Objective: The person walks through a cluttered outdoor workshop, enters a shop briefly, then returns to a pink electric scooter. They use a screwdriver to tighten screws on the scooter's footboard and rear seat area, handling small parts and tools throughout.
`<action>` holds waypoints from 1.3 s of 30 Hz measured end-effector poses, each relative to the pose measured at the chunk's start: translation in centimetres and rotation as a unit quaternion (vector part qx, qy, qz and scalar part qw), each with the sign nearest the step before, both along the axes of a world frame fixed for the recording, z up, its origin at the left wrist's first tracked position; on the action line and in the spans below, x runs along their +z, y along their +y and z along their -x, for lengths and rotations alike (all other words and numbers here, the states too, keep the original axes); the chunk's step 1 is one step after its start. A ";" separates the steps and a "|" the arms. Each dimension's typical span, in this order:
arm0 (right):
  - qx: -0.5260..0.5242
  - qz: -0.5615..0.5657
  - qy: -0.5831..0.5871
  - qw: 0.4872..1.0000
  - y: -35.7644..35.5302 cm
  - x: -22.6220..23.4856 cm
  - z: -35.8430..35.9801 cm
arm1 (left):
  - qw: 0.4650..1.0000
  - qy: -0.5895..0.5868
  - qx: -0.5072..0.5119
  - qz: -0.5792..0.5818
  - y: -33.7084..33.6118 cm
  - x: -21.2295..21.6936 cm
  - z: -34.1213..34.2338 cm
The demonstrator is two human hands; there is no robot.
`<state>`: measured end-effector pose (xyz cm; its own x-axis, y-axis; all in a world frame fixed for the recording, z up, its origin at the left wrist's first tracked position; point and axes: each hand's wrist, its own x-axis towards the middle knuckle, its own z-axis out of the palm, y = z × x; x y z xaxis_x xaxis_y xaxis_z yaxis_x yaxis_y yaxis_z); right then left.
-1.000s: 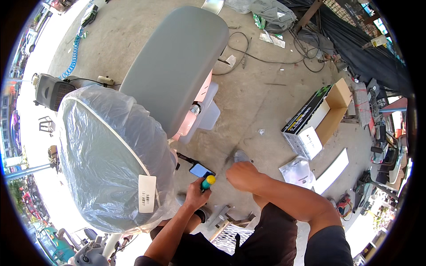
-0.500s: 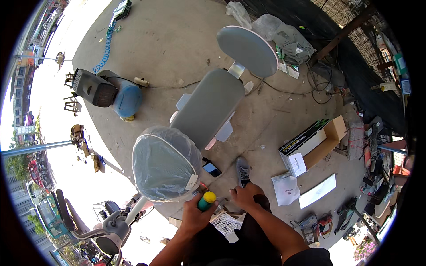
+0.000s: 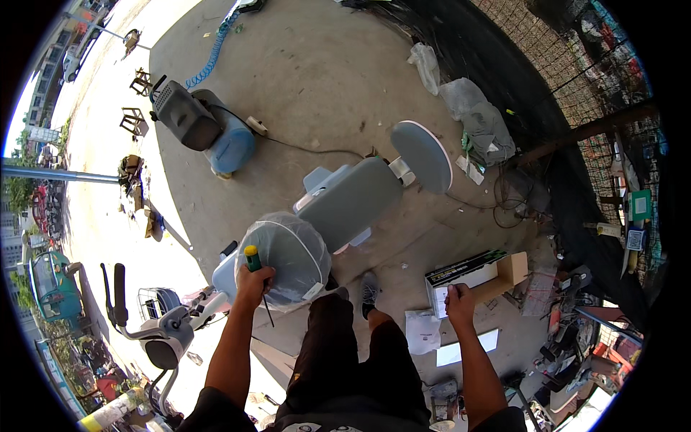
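My left hand (image 3: 253, 282) has its grip closed round a screwdriver (image 3: 253, 268) with a green and yellow handle, held against the near left edge of the plastic-wrapped chair backrest (image 3: 284, 259). My right hand (image 3: 458, 302) hangs over the open cardboard box (image 3: 475, 277); I cannot tell its grip.

Blue air compressor (image 3: 216, 140) with coiled hose (image 3: 212, 54) on concrete floor (image 3: 317, 79); open cardboard box (image 3: 479, 277); white paper sheets (image 3: 439, 338).
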<state>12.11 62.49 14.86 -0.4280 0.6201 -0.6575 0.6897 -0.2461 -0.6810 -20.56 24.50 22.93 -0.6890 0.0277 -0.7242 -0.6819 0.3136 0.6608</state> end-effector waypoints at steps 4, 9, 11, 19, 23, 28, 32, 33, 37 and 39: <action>-0.047 -0.052 0.033 0.997 6.7 4.7 5.2 | 0.999 -0.030 0.037 -0.018 0.4 -0.4 0.7; -0.016 -0.119 0.116 0.986 12.6 9.3 14.4 | 0.996 0.008 0.034 0.087 1.0 -1.2 -0.1; 0.022 -0.134 0.132 0.982 15.0 10.2 19.3 | 0.991 0.007 0.081 0.107 1.7 -1.0 -0.3; 0.210 -0.094 0.224 0.947 15.6 10.8 43.5 | 0.981 -0.015 0.047 0.187 0.2 -3.2 -1.8; 0.402 -0.089 0.154 0.898 11.4 8.0 53.3 | 0.977 -0.024 0.043 0.208 1.5 -1.5 -0.5; 0.559 -0.047 0.088 0.823 5.3 -3.7 59.9 | 0.966 -0.015 0.057 0.253 2.6 0.0 0.5; 0.681 -0.076 0.053 0.726 -0.4 -13.9 62.0 | 0.961 -0.028 0.053 0.269 2.7 0.3 1.0; 0.686 -0.064 0.047 0.724 -1.6 -16.6 62.1 | 0.965 -0.046 0.052 0.254 2.7 0.3 1.1; 0.706 -0.049 0.027 0.706 -6.9 -24.9 62.4 | 0.962 -0.168 0.066 0.205 2.2 0.4 1.0; 0.715 -0.078 0.050 0.692 -8.5 -28.4 62.6 | 0.959 -0.205 0.070 0.182 1.6 -0.1 0.3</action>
